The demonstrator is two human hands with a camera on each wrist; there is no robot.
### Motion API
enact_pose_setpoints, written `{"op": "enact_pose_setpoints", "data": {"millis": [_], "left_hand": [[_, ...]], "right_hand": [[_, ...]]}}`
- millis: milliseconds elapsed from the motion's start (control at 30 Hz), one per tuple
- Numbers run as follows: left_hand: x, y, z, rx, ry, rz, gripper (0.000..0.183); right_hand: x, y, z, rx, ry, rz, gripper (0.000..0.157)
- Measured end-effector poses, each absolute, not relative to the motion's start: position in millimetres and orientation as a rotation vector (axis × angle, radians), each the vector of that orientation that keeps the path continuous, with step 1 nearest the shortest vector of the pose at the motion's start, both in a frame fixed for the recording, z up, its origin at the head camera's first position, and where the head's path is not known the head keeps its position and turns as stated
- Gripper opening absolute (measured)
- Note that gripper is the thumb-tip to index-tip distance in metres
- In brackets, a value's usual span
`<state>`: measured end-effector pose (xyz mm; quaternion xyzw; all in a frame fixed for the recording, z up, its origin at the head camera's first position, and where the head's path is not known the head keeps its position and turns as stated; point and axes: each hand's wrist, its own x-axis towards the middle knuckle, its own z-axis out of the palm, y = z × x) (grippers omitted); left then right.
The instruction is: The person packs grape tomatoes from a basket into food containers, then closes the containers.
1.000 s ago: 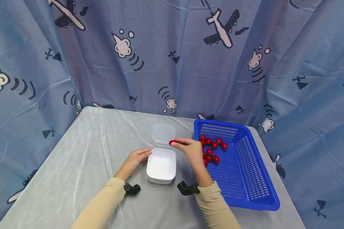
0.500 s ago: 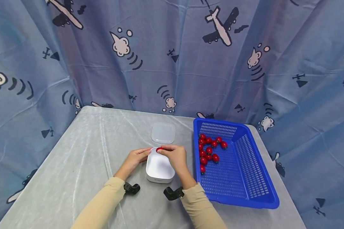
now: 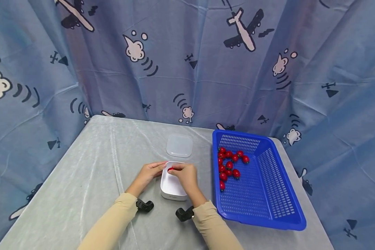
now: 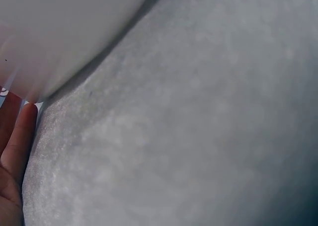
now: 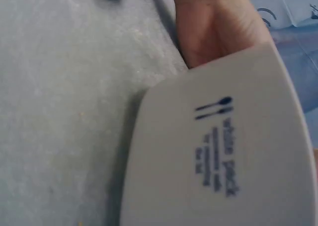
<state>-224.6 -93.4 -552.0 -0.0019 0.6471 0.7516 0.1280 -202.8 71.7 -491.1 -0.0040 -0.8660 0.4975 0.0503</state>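
A white lidless plastic box (image 3: 171,187) stands on the cloth-covered table. My left hand (image 3: 150,172) rests against its left side near the far corner; in the left wrist view, straight fingers (image 4: 22,136) touch the box's outer wall. Over the far part of the box's inside, my right hand (image 3: 187,176) pinches a red cherry tomato (image 3: 170,169) between thumb and fingertips. The tomato is partly hidden by those fingers. From the right wrist view, the box's printed front wall (image 5: 213,151) hides the right fingers and the tomato.
To the right, a blue perforated basket (image 3: 259,217) contains several cherry tomatoes (image 3: 229,165) along its left side. Behind the box lies a translucent square lid (image 3: 179,146). A patterned blue curtain (image 3: 175,62) hangs beyond the table (image 3: 103,166).
My right hand has carried the tomato leftward from beyond the box's right edge, then slightly nearer and lower, over its inside. My left hand has stayed at the box.
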Motion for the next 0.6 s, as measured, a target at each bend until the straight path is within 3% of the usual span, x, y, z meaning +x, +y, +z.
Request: {"op": "enact_pose_setpoints", "data": {"millis": [600], "left_hand": [[-226.1, -92.5, -554.6, -0.014, 1.882, 2.176, 0.043]], "right_hand": [[-210.1, 64.2, -511.8, 0.1, -2.71, 1.365, 0.019]]}}
